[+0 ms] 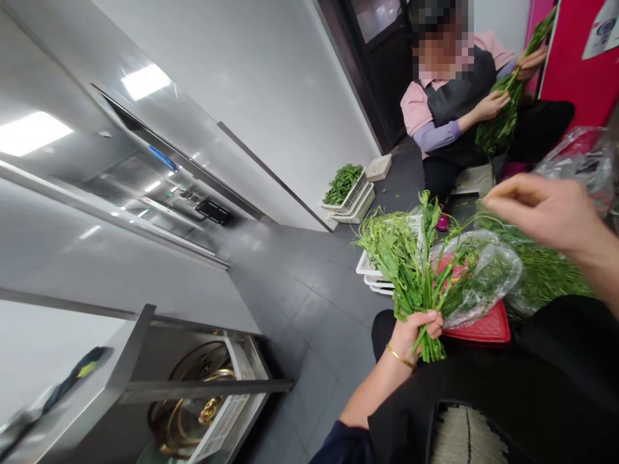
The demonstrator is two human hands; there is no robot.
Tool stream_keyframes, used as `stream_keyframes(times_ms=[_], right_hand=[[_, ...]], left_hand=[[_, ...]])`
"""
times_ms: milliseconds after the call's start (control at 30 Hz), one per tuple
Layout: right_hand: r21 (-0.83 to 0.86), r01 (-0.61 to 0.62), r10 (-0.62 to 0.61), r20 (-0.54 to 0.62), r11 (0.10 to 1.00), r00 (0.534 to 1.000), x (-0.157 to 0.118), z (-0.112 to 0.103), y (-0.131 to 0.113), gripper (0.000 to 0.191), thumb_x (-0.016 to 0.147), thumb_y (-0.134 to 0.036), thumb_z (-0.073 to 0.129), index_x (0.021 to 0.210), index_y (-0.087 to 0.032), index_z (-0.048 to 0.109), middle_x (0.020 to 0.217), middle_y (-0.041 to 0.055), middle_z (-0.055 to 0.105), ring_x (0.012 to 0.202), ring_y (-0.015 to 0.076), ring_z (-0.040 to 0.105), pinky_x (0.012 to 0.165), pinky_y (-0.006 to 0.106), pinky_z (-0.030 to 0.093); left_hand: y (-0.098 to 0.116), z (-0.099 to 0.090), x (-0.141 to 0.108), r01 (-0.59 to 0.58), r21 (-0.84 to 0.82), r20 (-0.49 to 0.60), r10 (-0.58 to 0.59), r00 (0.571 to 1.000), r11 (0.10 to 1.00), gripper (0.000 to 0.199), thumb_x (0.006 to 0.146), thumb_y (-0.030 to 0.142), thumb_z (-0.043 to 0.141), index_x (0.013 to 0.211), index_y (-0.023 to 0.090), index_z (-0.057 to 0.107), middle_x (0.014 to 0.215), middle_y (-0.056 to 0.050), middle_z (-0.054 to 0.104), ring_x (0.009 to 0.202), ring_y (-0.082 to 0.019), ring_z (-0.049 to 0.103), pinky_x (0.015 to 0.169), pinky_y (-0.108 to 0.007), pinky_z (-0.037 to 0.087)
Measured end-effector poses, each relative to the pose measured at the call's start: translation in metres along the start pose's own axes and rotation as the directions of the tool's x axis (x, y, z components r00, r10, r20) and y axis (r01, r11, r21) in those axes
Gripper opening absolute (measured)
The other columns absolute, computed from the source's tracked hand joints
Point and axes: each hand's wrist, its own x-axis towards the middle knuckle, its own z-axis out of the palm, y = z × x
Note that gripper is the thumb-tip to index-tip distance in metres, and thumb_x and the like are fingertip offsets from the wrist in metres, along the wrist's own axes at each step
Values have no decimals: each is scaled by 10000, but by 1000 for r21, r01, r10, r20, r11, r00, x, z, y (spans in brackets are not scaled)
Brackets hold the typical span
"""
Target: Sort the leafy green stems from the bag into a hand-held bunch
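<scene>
My left hand (418, 332) is wrapped round the stems of a bunch of leafy green shoots (411, 264), held upright above my lap. My right hand (546, 200) is raised to the right of the bunch, thumb and fingers pinched together; a thin green tendril runs toward its fingertips, and whether it is gripped cannot be made out. Below and behind the bunch lies a clear plastic bag (505, 264) with greens in it, over a red basket (488, 325). More loose greens (551, 267) lie under my right forearm.
Stacked white baskets (370, 263) stand behind the bunch. Farther off, other white baskets (360, 205) hold leafy greens by the wall. Opposite me a seated person (454, 96) holds long greens in both hands. A metal shelf (203, 386) with pot lids stands at lower left.
</scene>
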Motion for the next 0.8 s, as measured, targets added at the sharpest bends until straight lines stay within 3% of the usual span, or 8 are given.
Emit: stream_keyframes(times_ms=[67, 133, 300, 400, 467, 667, 800], right_hand=[[-61, 189, -171, 228, 980, 959, -11, 4, -4, 250, 893, -405, 586, 887, -183, 702, 867, 42, 668, 711, 113, 592, 672, 255, 442], [-140, 320, -255, 352, 937, 901, -22, 15, -2, 275, 929, -398, 523, 932, -190, 702, 896, 44, 660, 718, 126, 606, 662, 268, 447], [-349, 312, -251, 209, 884, 945, -33, 25, 15, 280, 942, -374, 494, 1045, -182, 670, 933, 61, 655, 734, 149, 615, 579, 258, 423], [-316, 397, -327, 252, 862, 911, -32, 20, 18, 314, 949, -356, 495, 1182, -226, 662, 952, 44, 656, 701, 121, 598, 571, 242, 415], [-261, 441, -369, 283, 859, 885, -32, 19, 17, 288, 957, -334, 486, 1139, -249, 693, 923, 28, 662, 680, 102, 586, 575, 231, 409], [-166, 327, -272, 286, 930, 919, -31, 25, 9, 231, 904, -287, 522, 932, -196, 732, 836, 41, 675, 655, 101, 565, 588, 246, 391], [-168, 128, -115, 87, 977, 990, -20, 16, 23, 215, 895, -290, 510, 868, -166, 683, 852, 82, 675, 714, 124, 577, 657, 253, 433]], left_hand=[[1, 0, 1, 0, 17, 7, 0, 1000, 1000, 376, 599, 431, 756, 518, 156, 513, 457, 37, 366, 464, -69, 302, 514, -295, 171], [1, 0, 1, 2, 34, 13, -2, 1000, 999, 382, 585, 446, 764, 526, 159, 520, 453, 39, 366, 463, -72, 302, 514, -295, 175], [4, 1, -3, 23, 110, 2, -23, 1000, 994, 411, 578, 506, 757, 538, 150, 554, 446, 26, 385, 466, -84, 335, 529, -302, 188], [5, 3, -6, 28, 142, -21, -25, 999, 990, 427, 561, 522, 758, 522, 152, 548, 452, 16, 394, 481, -91, 357, 543, -307, 198], [7, 5, -7, 23, 143, -30, -19, 999, 989, 417, 555, 516, 757, 517, 154, 552, 450, 15, 396, 486, -94, 360, 548, -307, 203], [7, 4, -8, 40, 132, -18, -38, 999, 990, 406, 547, 493, 764, 497, 159, 539, 441, 17, 395, 469, -90, 352, 533, -304, 192], [4, -1, -7, 16, 137, 6, -17, 1000, 990, 423, 582, 510, 748, 500, 161, 524, 450, 24, 372, 465, -86, 337, 525, -304, 173]])
